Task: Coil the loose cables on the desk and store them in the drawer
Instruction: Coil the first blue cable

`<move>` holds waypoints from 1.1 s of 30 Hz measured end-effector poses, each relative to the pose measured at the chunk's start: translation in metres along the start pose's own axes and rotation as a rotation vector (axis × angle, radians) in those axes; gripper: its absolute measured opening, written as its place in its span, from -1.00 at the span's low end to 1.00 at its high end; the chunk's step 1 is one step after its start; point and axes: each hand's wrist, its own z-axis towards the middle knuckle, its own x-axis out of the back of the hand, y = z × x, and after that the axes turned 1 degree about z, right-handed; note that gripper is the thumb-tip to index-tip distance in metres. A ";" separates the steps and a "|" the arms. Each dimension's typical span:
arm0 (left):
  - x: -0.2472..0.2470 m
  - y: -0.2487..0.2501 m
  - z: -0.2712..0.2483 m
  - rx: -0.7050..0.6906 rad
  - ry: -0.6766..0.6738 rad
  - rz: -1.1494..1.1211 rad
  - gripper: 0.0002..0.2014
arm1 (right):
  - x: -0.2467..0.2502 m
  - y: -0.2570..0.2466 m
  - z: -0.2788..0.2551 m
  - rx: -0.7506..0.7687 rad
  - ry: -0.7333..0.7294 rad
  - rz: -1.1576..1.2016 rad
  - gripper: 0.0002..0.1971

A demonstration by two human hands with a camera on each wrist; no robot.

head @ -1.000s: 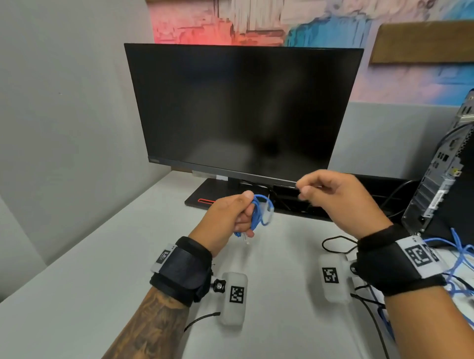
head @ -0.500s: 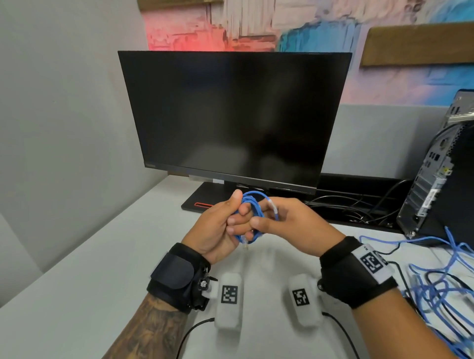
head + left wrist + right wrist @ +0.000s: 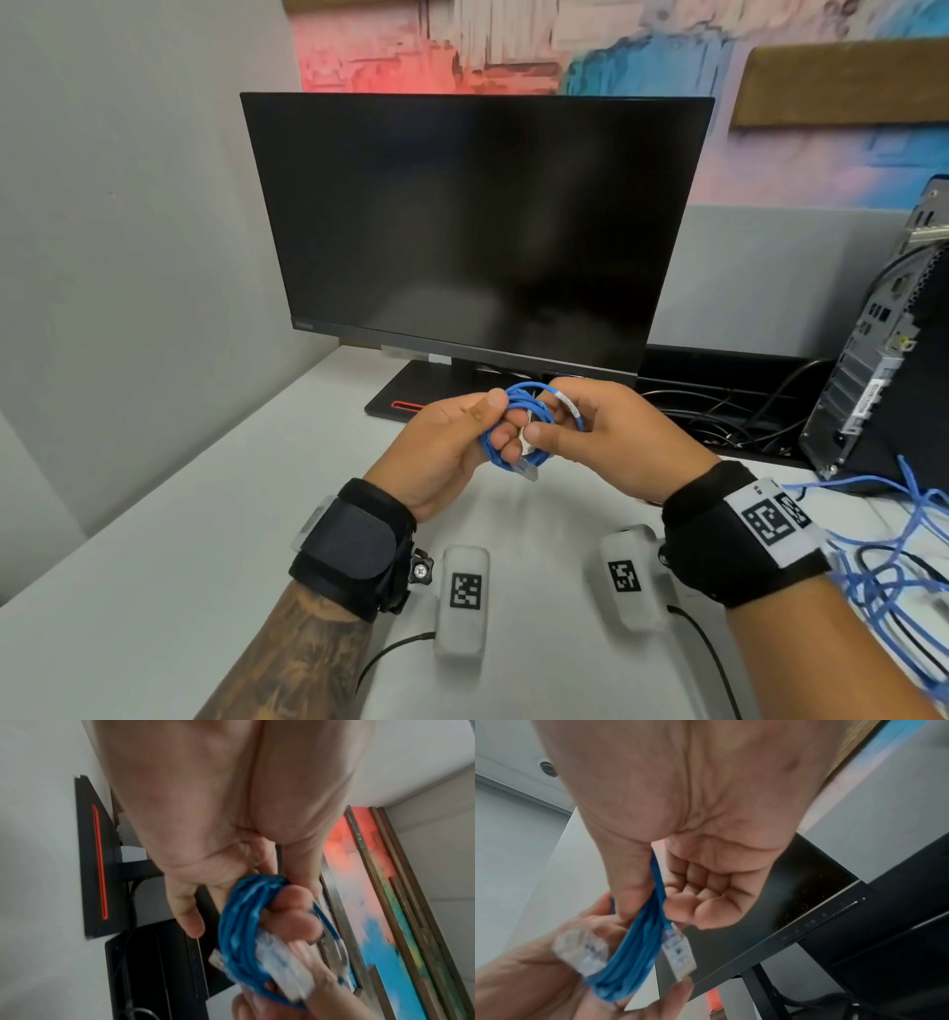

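A small coil of blue network cable (image 3: 518, 429) (image 3: 241, 925) (image 3: 634, 949) with clear plugs hangs between both hands, above the white desk (image 3: 169, 565) in front of the monitor. My left hand (image 3: 452, 442) grips the coil, thumb on top and fingers curled through the loops. My right hand (image 3: 590, 437) pinches the cable's free end between thumb and forefinger, right against the coil. One clear plug (image 3: 528, 470) dangles below the coil. No drawer is in view.
A black monitor (image 3: 472, 231) stands on its base (image 3: 405, 401) just behind the hands. A computer tower (image 3: 883, 360) stands at the right with black leads behind it. Loose blue and black cables (image 3: 893, 575) lie tangled at the desk's right edge.
One second ago my right hand was apart, pulling the cable's end to the right. It has since come in to the coil, and both hands now hold it together.
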 end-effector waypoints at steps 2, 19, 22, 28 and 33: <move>-0.008 -0.004 0.003 0.005 0.075 -0.094 -0.64 | -0.002 0.001 0.002 0.005 0.063 0.001 -0.88; -0.004 -0.005 0.002 0.093 0.114 0.126 -0.64 | 0.017 0.015 0.004 -0.040 0.431 0.105 -0.87; 0.002 -0.003 0.004 0.084 0.231 -0.105 -0.65 | 0.020 0.017 0.000 -0.079 0.190 0.329 -0.87; 0.003 -0.009 0.006 0.111 0.228 -0.340 -0.67 | -0.002 0.021 0.005 -0.166 0.195 0.258 -0.86; 0.002 -0.010 0.006 0.169 0.186 -0.385 -0.67 | -0.021 0.020 0.009 -0.236 0.301 0.635 -0.84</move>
